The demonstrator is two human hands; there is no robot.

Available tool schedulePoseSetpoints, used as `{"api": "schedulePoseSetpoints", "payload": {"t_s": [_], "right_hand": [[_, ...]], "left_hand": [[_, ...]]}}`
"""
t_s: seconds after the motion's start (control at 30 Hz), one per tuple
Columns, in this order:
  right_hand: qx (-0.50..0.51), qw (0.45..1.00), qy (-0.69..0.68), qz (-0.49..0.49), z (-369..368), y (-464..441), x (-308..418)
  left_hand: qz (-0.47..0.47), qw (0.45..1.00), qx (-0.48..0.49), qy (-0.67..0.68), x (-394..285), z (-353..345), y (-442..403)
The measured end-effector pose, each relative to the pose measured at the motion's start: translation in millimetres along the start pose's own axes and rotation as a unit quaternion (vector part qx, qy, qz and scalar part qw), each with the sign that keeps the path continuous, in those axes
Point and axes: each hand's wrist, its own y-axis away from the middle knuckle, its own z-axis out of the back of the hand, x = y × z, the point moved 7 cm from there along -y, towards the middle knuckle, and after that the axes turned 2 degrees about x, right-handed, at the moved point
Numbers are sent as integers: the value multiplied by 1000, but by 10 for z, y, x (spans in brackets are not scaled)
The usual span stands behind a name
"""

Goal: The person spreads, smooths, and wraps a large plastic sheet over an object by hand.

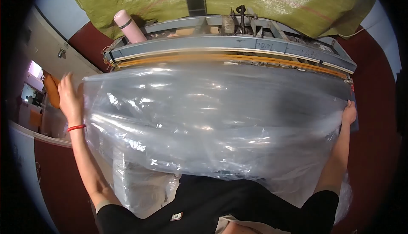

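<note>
The clear, wrinkled plastic sheet looks light, slippery, best held at its side edges: right hand pinching one, left hand blurred, fingers extended, hold unclear.

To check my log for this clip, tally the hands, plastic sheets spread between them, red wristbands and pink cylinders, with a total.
Left hand and right hand: 2
Plastic sheet: 1
Red wristband: 1
Pink cylinder: 1
Total: 5

One head-worn view, facing forward and down — near the plastic sheet
</note>
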Motion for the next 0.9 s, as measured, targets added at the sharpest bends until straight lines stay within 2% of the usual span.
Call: {"api": "schedulePoseSetpoints", "payload": {"t_s": [0.03, 0.07, 0.1, 0.13, 0.2, 0.23, 0.3, 0.4, 0.47, 0.57, 0.67, 0.7, 0.77, 0.83, 0.87, 0.9], "right_hand": [[1, 1000, 1, 1, -11, -7, -9], [0, 1000, 1, 1, -23, -23, -21], [-17, 1000, 3, 8, -29, -28, -34], [-15, 1000, 1, 11, -57, -36, -44], [-22, 1000, 7, 16, -66, -50, -55], [-17, 1000, -4, 10, -36, -30, -36], [-18, 1000, -7, 14, -37, -57, -41], [-17, 1000, -1, 22, -121, -82, -122], [-18, 999, 2, 28, -144, -111, -104], [-2, 1000, -7, 13, -136, -103, -126], [-1, 1000, -15, 9, -141, -110, -151], [-23, 998, -52, 17, -146, -130, -202], [-45, 994, -92, 23, -298, -272, -451], [-7, 933, -354, 72, -691, -595, -912], [-11, 933, -353, 72, -560, -563, -888], [28, 886, -464, 14, -462, -545, -957]], "left_hand": [[-35, 998, -21, 50, -329, 166, -110], [-63, 984, -36, 165, -618, 240, -48], [-13, 936, 71, 343, -543, -371, 369], [-276, 901, 109, 318, -1376, 81, 394], [-186, 867, 262, 380, -1710, -413, 636], [-182, 869, 263, 378, -1642, -737, 875], [-83, 873, 370, 307, -1234, -1545, 1344], [-35, 870, 353, 344, -1118, -1674, 1305], [-39, 869, 344, 353, -1274, -1590, 1136], [-125, 851, 283, 423, -1749, -1313, 878], [-117, 849, 318, 405, -1940, -1413, 870], [-157, 877, 258, 375, -1978, -1376, 840], [-153, 882, 244, 374, -1959, -1474, 832], [-151, 885, 230, 375, -1973, -1606, 841], [-114, 886, 225, 389, -1952, -1710, 829], [-76, 885, 220, 402, -1925, -1804, 827]]}}
